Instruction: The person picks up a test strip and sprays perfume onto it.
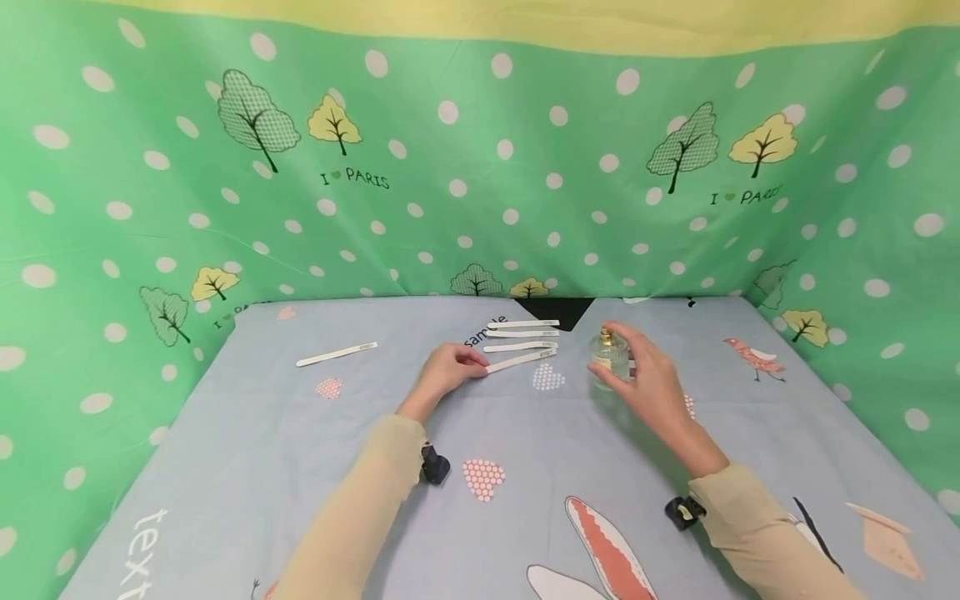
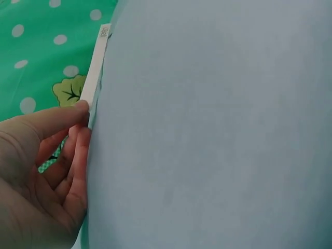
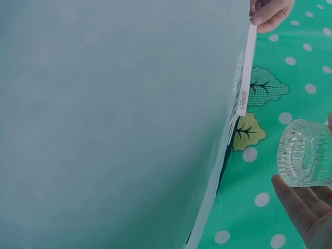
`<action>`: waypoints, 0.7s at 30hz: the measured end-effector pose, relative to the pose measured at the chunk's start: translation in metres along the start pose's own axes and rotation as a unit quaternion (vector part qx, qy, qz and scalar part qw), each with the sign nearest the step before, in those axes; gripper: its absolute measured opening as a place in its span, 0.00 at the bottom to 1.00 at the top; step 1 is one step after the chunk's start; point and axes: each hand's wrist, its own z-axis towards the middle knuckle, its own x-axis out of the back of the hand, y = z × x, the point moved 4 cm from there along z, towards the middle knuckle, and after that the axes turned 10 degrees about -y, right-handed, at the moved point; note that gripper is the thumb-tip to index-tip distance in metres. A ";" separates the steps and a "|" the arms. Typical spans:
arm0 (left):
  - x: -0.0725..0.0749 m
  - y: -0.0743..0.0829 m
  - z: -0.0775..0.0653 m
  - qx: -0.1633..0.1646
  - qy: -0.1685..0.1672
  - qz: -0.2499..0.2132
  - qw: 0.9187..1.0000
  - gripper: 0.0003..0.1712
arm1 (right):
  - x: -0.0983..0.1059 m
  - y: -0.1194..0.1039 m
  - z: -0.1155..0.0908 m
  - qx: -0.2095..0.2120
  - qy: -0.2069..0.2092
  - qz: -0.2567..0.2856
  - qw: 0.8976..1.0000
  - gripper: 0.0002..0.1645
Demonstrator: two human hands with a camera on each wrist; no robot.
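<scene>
My left hand point(image 1: 448, 372) pinches the near end of a white paper perfume test strip point(image 1: 519, 361) between thumb and fingers. In the left wrist view the strip point(image 2: 95, 67) points away from the fingertips, small print at its far end. A clear glass perfume bottle point(image 1: 613, 360) with a gold spray top is gripped by my right hand point(image 1: 654, 385), index finger at the spray top. The right wrist view shows the bottle's ribbed base point(image 3: 303, 155) tilted toward the camera, and the strip's printed end point(image 3: 243, 101) to its left.
Three more test strips point(image 1: 523, 333) lie side by side just beyond the held one. Another single strip point(image 1: 337, 354) rests farther left on the blue-grey printed cloth point(image 1: 247, 467). A green dotted curtain point(image 1: 420, 208) encloses the back and sides.
</scene>
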 end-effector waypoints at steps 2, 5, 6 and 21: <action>0.000 0.000 0.000 0.000 0.003 -0.013 1.000 0.06 | -0.001 0.000 0.000 0.000 -0.001 0.002 1.000 0.41; 0.000 0.000 0.000 -0.001 0.008 -0.045 0.999 0.07 | -0.001 0.000 0.001 -0.005 -0.001 0.004 1.000 0.41; 0.000 0.001 -0.001 -0.003 0.010 -0.053 0.999 0.07 | -0.001 0.000 0.002 -0.006 -0.001 0.004 1.000 0.41; 0.013 0.031 -0.017 -0.043 0.025 -0.097 0.994 0.08 | 0.000 -0.006 0.005 0.002 0.001 0.013 1.000 0.41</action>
